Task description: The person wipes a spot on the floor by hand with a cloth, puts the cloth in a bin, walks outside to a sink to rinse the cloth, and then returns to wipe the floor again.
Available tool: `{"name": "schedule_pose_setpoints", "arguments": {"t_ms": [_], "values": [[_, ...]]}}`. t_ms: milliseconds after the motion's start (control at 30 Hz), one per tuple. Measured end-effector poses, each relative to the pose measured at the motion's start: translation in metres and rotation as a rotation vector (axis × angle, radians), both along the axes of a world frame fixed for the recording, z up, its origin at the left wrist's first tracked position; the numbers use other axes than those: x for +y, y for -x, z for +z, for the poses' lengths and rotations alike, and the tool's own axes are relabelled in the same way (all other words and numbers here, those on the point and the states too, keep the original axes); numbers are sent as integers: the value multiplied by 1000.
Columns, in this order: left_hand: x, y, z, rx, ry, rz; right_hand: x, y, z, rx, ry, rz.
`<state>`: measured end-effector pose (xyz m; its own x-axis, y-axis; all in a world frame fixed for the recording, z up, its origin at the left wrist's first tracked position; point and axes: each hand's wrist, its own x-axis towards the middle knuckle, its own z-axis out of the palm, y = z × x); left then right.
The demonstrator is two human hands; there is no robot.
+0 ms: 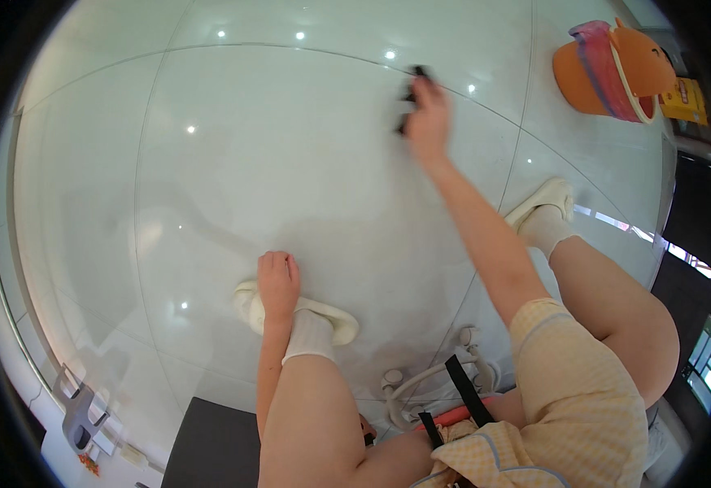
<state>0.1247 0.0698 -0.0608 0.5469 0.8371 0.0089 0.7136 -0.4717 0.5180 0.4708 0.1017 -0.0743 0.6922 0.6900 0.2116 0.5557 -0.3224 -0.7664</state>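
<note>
My right hand (429, 122) reaches far out over the glossy white tiled floor (307, 163), smeared somewhat by motion. Its fingers are closed on a small dark black object (405, 124), which shows in separate bits past the fingers. Blur hides what kind of thing it is. Down by my left shoe (343, 324), my left hand (278, 281) is loosely curled with its fingers bent in. Nothing shows in it.
An orange animal-shaped bucket (581, 77) with a pink-purple liner stands at the far right, beside a yellow package (685, 102). My right shoe (544, 199) is planted below it. A wheeled stool base (420, 386) sits under me, and a dark grey block (213, 446) lies lower left.
</note>
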Motion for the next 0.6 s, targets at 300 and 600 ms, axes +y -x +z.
{"name": "schedule_pose_setpoints", "arguments": {"t_ms": [300,600], "values": [[1,-3,3,75,55,20,72,108,-31,-533,-8,508],[0,-7,-3,67,46,-72,-73,-152,-37,-574,343,-194]]}}
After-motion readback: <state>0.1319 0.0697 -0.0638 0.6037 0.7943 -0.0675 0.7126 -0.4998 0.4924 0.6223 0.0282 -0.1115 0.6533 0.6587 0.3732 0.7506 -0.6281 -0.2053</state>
